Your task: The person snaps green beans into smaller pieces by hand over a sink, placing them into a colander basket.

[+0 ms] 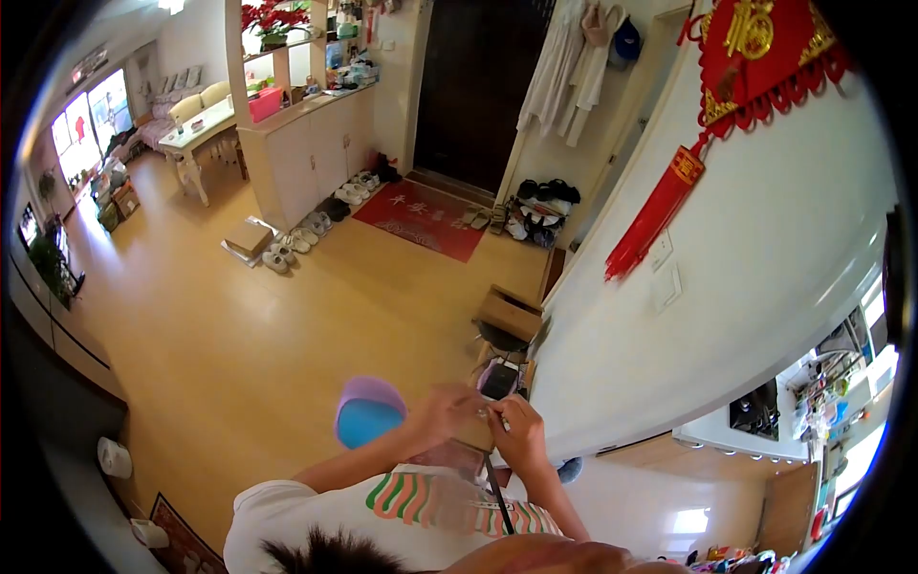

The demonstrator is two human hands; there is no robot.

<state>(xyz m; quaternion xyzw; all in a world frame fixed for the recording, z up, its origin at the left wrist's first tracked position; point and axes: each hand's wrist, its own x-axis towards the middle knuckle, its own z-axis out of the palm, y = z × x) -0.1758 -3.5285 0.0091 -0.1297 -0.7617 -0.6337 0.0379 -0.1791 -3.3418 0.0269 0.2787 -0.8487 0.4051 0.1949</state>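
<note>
In front of my chest, my left hand (pixel 442 417) is smeared by motion and its fingers do not show clearly. It is beside a small flat brown piece (pixel 472 430), whose kind I cannot make out. Close by on the right, my right hand (pixel 518 429) is closed, with thumb and fingers pinched together at that piece's edge. What lies in the pinch is too small to name. A dark narrow strap (pixel 498 493) runs from below the right hand down along my striped white shirt (pixel 421 497). Something see-through (pixel 451 461) shows below the left hand.
A purple bin with a blue inside (pixel 368 409) stands on the floor beyond my left arm. Past my hands are a black item (pixel 499 381) on a small stand and an open cardboard box (pixel 509 314). Shoes (pixel 304 234) line the cabinet (pixel 292 172); a white wall (pixel 708 316) rises at right.
</note>
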